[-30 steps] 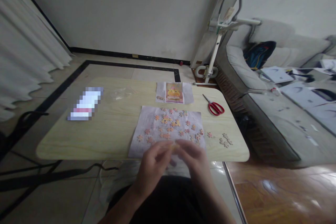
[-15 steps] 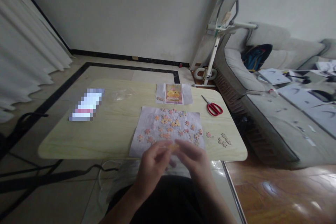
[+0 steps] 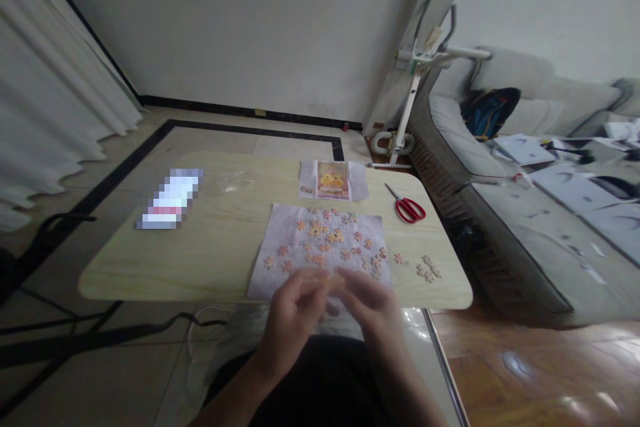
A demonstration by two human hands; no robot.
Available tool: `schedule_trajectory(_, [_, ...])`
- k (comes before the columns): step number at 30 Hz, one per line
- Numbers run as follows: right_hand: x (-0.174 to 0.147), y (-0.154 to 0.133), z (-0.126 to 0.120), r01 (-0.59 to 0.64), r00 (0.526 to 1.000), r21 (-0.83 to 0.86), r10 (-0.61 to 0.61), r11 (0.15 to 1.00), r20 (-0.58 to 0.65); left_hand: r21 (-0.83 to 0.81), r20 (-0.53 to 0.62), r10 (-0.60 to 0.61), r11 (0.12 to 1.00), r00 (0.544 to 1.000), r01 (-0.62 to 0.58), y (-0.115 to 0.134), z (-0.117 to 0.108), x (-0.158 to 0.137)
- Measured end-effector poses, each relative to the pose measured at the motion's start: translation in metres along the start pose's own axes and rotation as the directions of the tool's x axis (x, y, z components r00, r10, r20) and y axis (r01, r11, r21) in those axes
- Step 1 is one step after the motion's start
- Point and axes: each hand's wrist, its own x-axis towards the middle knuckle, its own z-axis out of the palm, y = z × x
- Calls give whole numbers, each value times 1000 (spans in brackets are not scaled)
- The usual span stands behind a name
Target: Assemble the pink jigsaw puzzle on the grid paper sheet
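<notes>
My left hand (image 3: 295, 310) and my right hand (image 3: 367, 303) meet at the near edge of the table, fingertips pinched together. Between them is a small orange-yellow puzzle piece (image 3: 336, 280), mostly covered by the fingers and blurred. Just beyond my hands lies a creased white sheet (image 3: 267, 280) with many loose puzzle pieces scattered on it. Two yellow joined clusters of puzzle pieces (image 3: 335, 236) sit near its middle. Behind the sheet, a printed picture (image 3: 333, 180) of yellow characters lies on paper.
Red-handled scissors (image 3: 409, 210) rest at the table's right side, with a few puzzle pieces (image 3: 427, 269) nearer me. A pixelated bright phone-like object (image 3: 173, 199) and a clear plastic bag (image 3: 236, 180) are at the left. A grey sofa (image 3: 520, 253) stands beyond the right edge.
The view has shifted slightly. My hands stay together in nearly the same place, with the fingers around the puzzle piece moved only a little.
</notes>
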Motion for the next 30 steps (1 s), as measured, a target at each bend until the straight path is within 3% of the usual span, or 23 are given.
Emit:
schedule_trajectory(12, [1, 1, -7, 109, 993, -147, -101, 983, 64, 20, 60, 40, 999, 997, -42, -4, -3, 0])
schedule_trajectory(23, [-6, -1, -3, 34, 999, 1, -34, 999, -26, 56, -35, 14, 998, 999, -12, 2, -3, 3])
schedule_trajectory(30, [-5, 7, 9, 76, 997, 40, -75, 996, -20, 69, -25, 54, 996, 998, -52, -6, -2, 5])
